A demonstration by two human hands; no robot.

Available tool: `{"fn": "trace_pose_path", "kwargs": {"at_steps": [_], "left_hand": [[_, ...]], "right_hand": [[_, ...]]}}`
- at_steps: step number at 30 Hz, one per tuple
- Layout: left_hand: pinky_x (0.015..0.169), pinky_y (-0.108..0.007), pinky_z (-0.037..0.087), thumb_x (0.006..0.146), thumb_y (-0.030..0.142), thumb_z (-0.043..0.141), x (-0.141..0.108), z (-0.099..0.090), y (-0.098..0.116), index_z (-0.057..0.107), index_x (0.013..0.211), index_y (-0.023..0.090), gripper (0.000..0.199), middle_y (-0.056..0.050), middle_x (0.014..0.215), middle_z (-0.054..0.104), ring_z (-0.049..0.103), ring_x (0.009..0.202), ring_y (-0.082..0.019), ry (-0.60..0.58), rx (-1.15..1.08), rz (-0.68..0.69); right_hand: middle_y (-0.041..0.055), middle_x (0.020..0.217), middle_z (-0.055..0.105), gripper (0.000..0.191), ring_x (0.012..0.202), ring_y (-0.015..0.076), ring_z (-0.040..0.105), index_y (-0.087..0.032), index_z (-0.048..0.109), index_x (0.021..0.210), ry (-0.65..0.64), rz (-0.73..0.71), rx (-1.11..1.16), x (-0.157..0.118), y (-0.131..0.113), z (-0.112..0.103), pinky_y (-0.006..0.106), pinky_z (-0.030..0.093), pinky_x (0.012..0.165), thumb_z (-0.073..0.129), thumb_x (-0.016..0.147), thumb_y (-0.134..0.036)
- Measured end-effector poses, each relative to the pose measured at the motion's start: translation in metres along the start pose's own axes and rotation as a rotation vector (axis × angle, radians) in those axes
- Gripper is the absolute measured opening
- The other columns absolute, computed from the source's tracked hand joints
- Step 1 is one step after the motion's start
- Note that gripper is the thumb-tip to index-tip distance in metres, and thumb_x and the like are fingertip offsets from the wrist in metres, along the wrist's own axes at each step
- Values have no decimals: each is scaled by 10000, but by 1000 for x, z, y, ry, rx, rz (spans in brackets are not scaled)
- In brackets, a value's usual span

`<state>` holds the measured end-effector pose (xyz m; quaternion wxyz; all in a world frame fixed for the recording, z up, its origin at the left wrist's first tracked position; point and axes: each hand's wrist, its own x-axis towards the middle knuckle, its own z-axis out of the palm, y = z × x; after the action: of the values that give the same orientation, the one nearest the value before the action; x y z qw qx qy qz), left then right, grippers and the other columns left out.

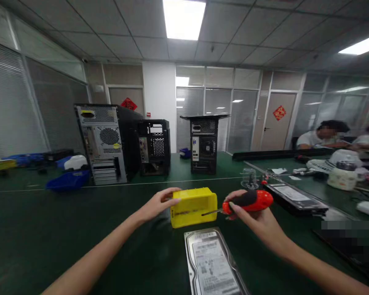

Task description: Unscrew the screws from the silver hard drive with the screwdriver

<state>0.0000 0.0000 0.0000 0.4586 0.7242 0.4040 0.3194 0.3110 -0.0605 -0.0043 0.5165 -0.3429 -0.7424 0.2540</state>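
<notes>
My left hand (161,203) grips the left side of a small yellow plastic bin (194,223), thumb on its near edge. The bin is tilted so that its inside faces me, and small dark bits lie in it. In my right hand (258,221) is a red and black screwdriver (249,200), fingers wrapped round the handle. Its shaft points left, the tip in front of the bin's opening; whether it touches anything inside I cannot tell. Below the bin a silver hard drive (213,262) lies label up on the green table.
Three computer cases, a grey one (103,143), a black one (155,147) and another black one (203,145), stand at the back. A blue bin (68,180) is at left. On the right are a clear plastic piece (249,179), more drives (290,194) and a jar (342,178). Two people sit beyond.
</notes>
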Motion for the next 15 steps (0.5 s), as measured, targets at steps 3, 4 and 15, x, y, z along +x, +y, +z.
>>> {"fn": "trace_pose_path", "kwargs": {"at_steps": [3, 4, 15], "left_hand": [[1002, -429, 475, 830, 547, 645, 2, 0, -2, 469, 1366, 152, 688, -158, 1334, 568, 566, 1222, -320, 3, -4, 5], [1006, -426, 472, 835, 544, 643, 3, -1, -3, 472, 1365, 161, 676, -150, 1331, 575, 565, 1225, -318, 3, -5, 7], [1012, -421, 467, 868, 532, 622, 9, -3, -10, 455, 1388, 178, 651, -132, 1352, 575, 565, 1230, -309, -23, -4, 1]], "right_hand": [[26, 1000, 631, 175, 917, 198, 645, -252, 600, 1027, -4, -33, -12, 5, 7, 10, 343, 551, 829, 642, 902, -368], [29, 1014, 627, 178, 941, 205, 638, -251, 600, 1024, -7, -38, -13, 7, 10, 13, 353, 541, 854, 651, 895, -362], [41, 1032, 620, 165, 932, 201, 630, -226, 583, 1033, -44, -6, 14, 6, 27, 21, 373, 542, 821, 618, 924, -345]]}}
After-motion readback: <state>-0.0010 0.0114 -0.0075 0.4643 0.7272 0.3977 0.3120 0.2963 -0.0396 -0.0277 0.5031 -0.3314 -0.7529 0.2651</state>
